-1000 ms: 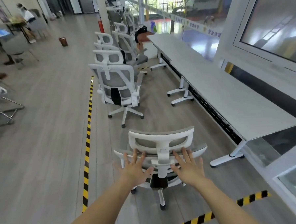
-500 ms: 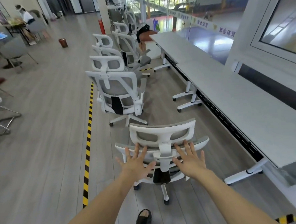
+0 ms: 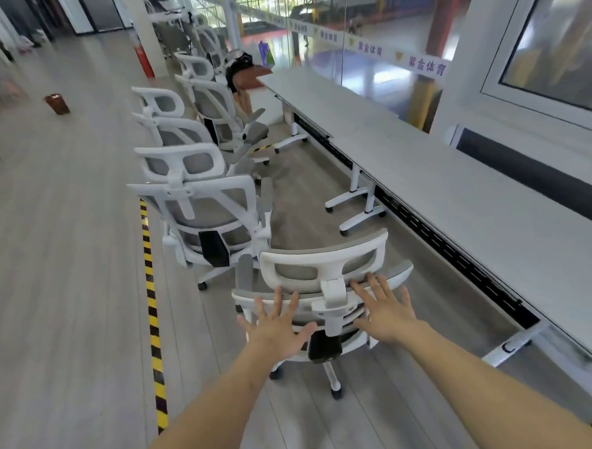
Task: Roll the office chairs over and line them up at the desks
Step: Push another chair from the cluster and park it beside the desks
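Observation:
A white office chair [image 3: 324, 267] with grey mesh stands right in front of me, its back toward me. My left hand [image 3: 276, 325] and my right hand [image 3: 386, 310] lie flat against the top of its backrest, one on each side of the headrest post, fingers spread. Just ahead of it stands a second white chair [image 3: 201, 215], and several more chairs [image 3: 176, 134] follow in a row. A long line of grey desks [image 3: 457, 195] runs along the right side, apart from the chairs.
A yellow-and-black tape line [image 3: 152, 300] runs along the floor left of the chairs. White desk feet [image 3: 359, 217] stick out toward the aisle. A brown bin [image 3: 57, 103] and a red extinguisher [image 3: 143, 60] stand further back. Windows line the right wall.
The chair under my hands has rolled forward along the desks and now sits close behind the second chair. My hands stay flat on its backrest.

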Available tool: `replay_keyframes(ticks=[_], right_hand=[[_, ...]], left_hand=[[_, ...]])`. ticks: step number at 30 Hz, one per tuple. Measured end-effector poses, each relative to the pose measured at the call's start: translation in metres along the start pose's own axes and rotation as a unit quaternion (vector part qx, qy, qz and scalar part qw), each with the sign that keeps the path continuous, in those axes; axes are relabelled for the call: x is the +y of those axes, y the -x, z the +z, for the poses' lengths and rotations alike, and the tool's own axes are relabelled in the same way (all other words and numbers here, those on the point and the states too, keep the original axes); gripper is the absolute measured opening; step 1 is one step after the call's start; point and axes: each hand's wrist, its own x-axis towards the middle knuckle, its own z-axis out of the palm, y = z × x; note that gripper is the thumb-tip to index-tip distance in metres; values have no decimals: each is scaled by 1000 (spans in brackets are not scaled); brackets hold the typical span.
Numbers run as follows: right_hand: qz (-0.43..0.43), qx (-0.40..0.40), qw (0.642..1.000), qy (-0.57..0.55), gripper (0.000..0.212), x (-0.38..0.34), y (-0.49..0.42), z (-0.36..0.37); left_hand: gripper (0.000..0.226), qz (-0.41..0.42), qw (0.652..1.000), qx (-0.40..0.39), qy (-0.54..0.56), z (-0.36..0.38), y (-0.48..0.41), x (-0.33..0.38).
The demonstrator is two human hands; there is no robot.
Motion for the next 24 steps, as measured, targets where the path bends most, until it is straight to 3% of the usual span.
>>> replay_keyframes(ticks=[6,12,18,24], right_hand=[[-4,17,999,-41,83,-10,-13,-13],[40,101,987,-119,63,18,35,-15],[158,150,968,-123,54,114,162,10],[332,206,905,-166,47,222,385,77]], left_hand=[[72,15,1000,8,-7,-22,-15,-10],[61,112,979,172,-5,-22,11,45],[62,249,951,161,-88,-3,53,184],[61,409,894,118,-139,80,158,371]])
